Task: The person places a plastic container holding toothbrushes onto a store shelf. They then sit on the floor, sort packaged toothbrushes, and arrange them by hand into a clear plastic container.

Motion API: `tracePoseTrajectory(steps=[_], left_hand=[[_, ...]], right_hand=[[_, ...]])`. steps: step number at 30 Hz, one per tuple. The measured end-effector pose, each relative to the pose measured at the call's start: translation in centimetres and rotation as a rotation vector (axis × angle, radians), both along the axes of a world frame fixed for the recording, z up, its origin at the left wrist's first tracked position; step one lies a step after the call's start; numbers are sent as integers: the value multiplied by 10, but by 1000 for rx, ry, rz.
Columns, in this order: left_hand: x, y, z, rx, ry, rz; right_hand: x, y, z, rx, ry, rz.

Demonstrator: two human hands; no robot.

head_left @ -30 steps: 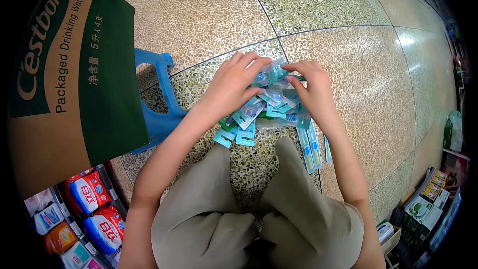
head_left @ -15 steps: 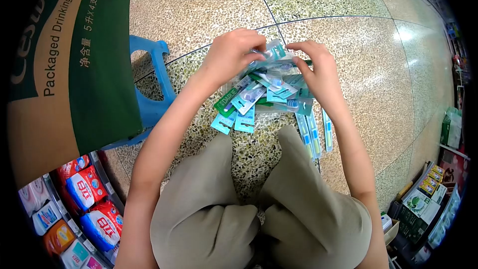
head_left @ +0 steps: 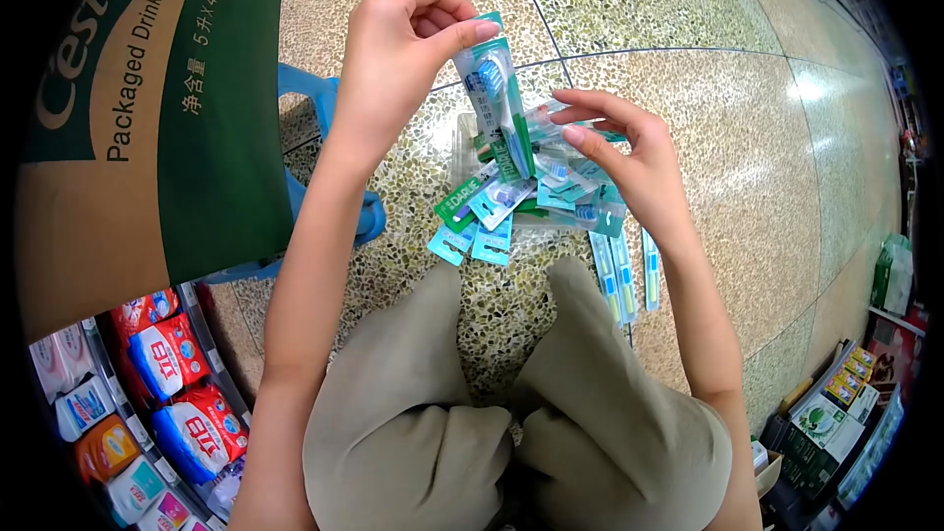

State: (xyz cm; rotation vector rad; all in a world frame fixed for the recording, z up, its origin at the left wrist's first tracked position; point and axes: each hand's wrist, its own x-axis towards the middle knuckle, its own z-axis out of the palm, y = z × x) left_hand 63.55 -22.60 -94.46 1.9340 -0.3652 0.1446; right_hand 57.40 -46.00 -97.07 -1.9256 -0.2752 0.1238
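My left hand [head_left: 405, 44] pinches the top end of a packaged toothbrush [head_left: 500, 108], blue-bristled in a clear and green wrapper. The pack hangs upright above a pile of other packaged toothbrushes [head_left: 503, 199] on the floor. Over the right side of that pile is my right hand [head_left: 637, 149], its thumb and fingers apart with nothing seen between them. Beneath the pile, a clear plastic tray [head_left: 464, 149] shows in part. Several slim toothbrush packs [head_left: 621, 275] lie in a row on the floor, below my right hand.
On the left, a large drinking-water carton [head_left: 118, 177] sits on a blue plastic stool [head_left: 369, 218]. A shelf at lower left holds red-and-blue packs [head_left: 202, 433]. Boxes [head_left: 836, 408] stand at the right edge. My knees frame the near floor.
My left hand has drawn a packaged toothbrush up from the pile, moving away and to the left. My right hand has shifted slightly, staying over the pile's right side.
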Motion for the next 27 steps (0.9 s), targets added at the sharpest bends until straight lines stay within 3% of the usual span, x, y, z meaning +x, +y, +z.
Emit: tracePoseTrajectory(steps=[17, 22, 27], left_hand=[[26, 21, -17, 45, 58, 131], [25, 17, -21, 51, -81, 147], [18, 6, -25, 127, -116, 138]], right_hand=[[2, -10, -7, -26, 52, -60], [6, -14, -18, -97, 4, -87], [23, -18, -39, -439, -241, -158]])
